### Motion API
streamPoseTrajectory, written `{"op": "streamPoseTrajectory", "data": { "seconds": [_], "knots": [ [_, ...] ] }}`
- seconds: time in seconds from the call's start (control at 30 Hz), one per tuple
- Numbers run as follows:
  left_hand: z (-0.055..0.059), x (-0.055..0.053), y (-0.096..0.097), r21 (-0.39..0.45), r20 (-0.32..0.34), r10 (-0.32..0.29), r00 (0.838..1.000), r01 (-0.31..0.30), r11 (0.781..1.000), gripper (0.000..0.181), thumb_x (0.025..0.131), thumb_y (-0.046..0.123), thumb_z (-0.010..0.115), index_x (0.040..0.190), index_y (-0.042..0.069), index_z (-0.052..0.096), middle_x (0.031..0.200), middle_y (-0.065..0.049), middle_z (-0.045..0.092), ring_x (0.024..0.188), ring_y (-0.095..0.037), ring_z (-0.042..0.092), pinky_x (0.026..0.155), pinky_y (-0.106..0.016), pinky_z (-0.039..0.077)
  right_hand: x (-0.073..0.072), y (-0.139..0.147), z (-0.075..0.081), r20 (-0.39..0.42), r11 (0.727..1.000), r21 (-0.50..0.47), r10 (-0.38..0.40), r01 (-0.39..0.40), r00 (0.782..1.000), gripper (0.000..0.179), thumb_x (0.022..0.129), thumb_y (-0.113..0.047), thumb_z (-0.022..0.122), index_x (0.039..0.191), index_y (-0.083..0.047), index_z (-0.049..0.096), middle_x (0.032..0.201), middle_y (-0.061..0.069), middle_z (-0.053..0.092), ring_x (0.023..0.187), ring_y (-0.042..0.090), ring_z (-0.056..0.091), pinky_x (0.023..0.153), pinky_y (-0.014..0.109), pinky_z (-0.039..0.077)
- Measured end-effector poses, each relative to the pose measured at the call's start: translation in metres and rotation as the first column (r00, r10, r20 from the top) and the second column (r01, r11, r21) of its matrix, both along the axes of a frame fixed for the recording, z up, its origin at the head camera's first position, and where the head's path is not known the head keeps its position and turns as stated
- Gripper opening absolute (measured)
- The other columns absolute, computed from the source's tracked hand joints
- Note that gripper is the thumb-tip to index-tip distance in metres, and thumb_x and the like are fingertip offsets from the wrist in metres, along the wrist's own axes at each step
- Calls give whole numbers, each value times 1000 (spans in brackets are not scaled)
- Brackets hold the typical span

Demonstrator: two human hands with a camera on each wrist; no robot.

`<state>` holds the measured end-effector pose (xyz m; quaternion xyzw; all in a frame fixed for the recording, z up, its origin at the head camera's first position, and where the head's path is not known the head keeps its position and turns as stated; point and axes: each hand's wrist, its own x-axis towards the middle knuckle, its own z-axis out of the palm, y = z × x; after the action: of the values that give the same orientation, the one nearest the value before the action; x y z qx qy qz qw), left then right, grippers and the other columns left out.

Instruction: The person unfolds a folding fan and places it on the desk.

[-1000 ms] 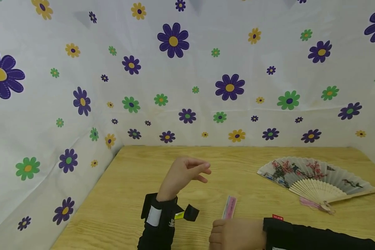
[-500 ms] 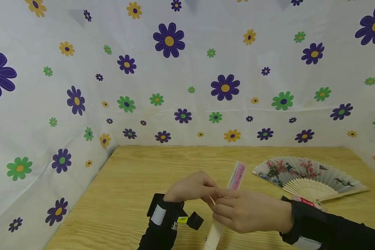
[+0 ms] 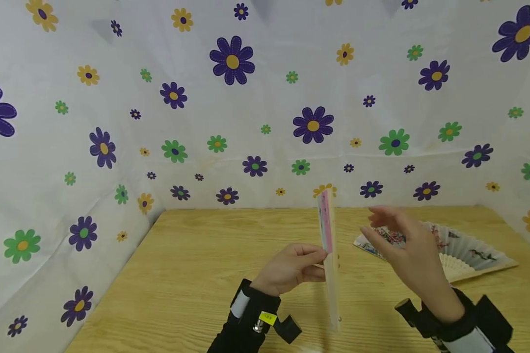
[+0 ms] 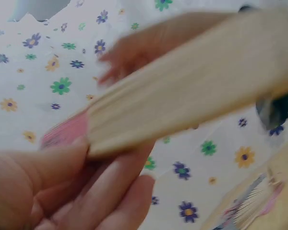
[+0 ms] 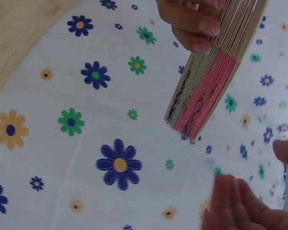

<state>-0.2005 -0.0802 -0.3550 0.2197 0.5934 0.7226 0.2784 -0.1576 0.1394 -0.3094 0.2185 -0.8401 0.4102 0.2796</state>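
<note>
A folded hand fan [image 3: 326, 223] stands nearly upright above the table, its pink paper end at the top and pale ribs below. My left hand [image 3: 291, 267] pinches it around the middle between thumb and fingers. In the left wrist view the folded fan [image 4: 182, 86] slants across, somewhat blurred. My right hand [image 3: 410, 250] is raised to the right of the fan, apart from it, fingers loosely bent with nothing between them. The right wrist view shows the folded fan's pink and green paper edges [image 5: 201, 96] beyond my right fingertips [image 5: 225, 191].
A spread-out fan [image 3: 468, 250] with painted blossoms and birds lies on the wooden table [image 3: 181, 274] at the right, partly behind my right hand. A white flower-patterned cloth [image 3: 265, 98] hangs behind and at the sides.
The folded fan came up off the table from my right hand into my left and now stands nearly upright. My right hand let go and moved away to the right.
</note>
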Motion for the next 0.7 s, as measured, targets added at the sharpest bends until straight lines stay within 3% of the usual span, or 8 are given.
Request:
{"op": "streamPoseTrajectory", "data": {
  "seconds": [0.03, 0.07, 0.13, 0.23, 0.3, 0.4, 0.6, 0.7],
  "knots": [
    [-4, 0, 5, -3, 21, 23, 1000, -23, 1000, 37, 105, -1, 39, 131, -27, 41, 90, 2, 75, 75, -2, 70, 86, -29, 60, -2, 4, -4, 152, 1000, -13, 26, -24, 988, 36, 90, -11, 69, 121, 7, 62, 105, 22, 71, 93, 30, 64, 80, 40, 56],
    [-7, 0, 10, -20, 31, 51, 998, -50, 999, 37, 104, 0, 40, 130, -26, 43, 95, -7, 76, 74, -2, 69, 86, -30, 60, -3, 8, -9, 293, 997, -21, 71, -68, 953, 37, 94, -14, 65, 124, 8, 60, 107, 22, 70, 95, 30, 64, 82, 46, 56],
    [-14, 1, 18, -72, 20, 107, 994, -105, 992, 35, 103, 1, 44, 127, -23, 49, 106, -25, 73, 80, -10, 72, 88, -36, 59, -7, 13, -21, 502, 986, -55, 165, -160, 849, 40, 99, -20, 59, 125, 11, 58, 107, 23, 71, 95, 30, 67, 84, 60, 54],
    [-24, 2, 27, -152, -17, 160, 987, -161, 975, 31, 101, 2, 50, 121, -20, 58, 118, -39, 60, 89, -22, 71, 90, -43, 57, -9, 15, -38, 637, 963, -137, 265, -232, 724, 45, 99, -22, 59, 122, 17, 58, 100, 23, 74, 86, 24, 70, 86, 61, 54],
    [-28, 4, 31, -182, -48, 177, 983, -183, 966, 29, 100, 1, 53, 118, -19, 61, 115, -40, 61, 94, -30, 69, 89, -45, 57, -8, 14, -46, 660, 960, -151, 276, -236, 699, 47, 97, -21, 61, 120, 20, 57, 93, 23, 76, 80, 22, 71, 84, 62, 54],
    [-32, 6, 35, -200, -66, 200, 978, -209, 957, 25, 97, -1, 57, 113, -19, 64, 111, -39, 63, 92, -31, 69, 88, -47, 57, -9, 13, -53, 659, 964, -135, 261, -231, 705, 46, 94, -18, 65, 116, 21, 59, 88, 23, 76, 76, 23, 71, 78, 57, 58],
    [-34, 8, 38, -207, -89, 248, 965, -262, 943, 20, 92, -3, 63, 104, -17, 70, 103, -37, 68, 87, -36, 70, 84, -48, 58, -11, 3, -62, 568, 990, 5, 114, -142, 815, 28, 86, -16, 73, 98, 9, 70, 78, 18, 77, 70, 20, 70, 57, 37, 56],
    [-34, 7, 39, -220, -104, 245, 964, -262, 940, 19, 92, -3, 63, 103, -16, 70, 101, -36, 69, 85, -37, 70, 81, -46, 60, -10, -1, -66, 523, 994, 47, 59, -98, 850, 21, 84, -12, 75, 92, 7, 71, 73, 15, 76, 66, 19, 68, 52, 32, 51]
  ]
}}
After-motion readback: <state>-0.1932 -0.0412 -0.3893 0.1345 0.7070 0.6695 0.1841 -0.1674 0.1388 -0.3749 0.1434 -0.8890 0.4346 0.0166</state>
